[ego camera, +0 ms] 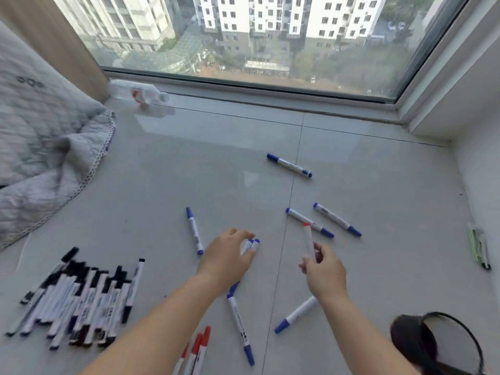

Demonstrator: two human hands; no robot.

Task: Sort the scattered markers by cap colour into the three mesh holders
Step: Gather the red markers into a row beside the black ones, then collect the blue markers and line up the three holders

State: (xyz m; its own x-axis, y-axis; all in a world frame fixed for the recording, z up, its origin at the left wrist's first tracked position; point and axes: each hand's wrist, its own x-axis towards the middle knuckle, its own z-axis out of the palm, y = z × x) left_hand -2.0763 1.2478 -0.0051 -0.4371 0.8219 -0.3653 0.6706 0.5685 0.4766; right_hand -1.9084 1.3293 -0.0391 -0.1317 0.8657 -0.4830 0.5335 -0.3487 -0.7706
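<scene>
My left hand (226, 257) grips two blue-capped markers (251, 245) low over the floor, near the middle. My right hand (323, 270) pinches a red-capped marker (308, 240), held upright with its cap on top. Several blue-capped markers lie scattered on the tiles, one at the far middle (289, 165), two at the right (309, 222) (336, 220), one at the left (194, 230), two near my arms (240, 330) (296, 314). A heap of black-capped markers (81, 299) lies at the lower left. Red-capped markers (197, 350) lie by my left forearm. One black mesh holder (443, 345) lies on its side at the lower right.
A grey quilted blanket (40, 147) bulges at the left. A clear plastic bottle (140, 97) lies by the window sill. Green and white pens (479, 249) lie near the right wall. The window (270, 36) and its frame close the far side.
</scene>
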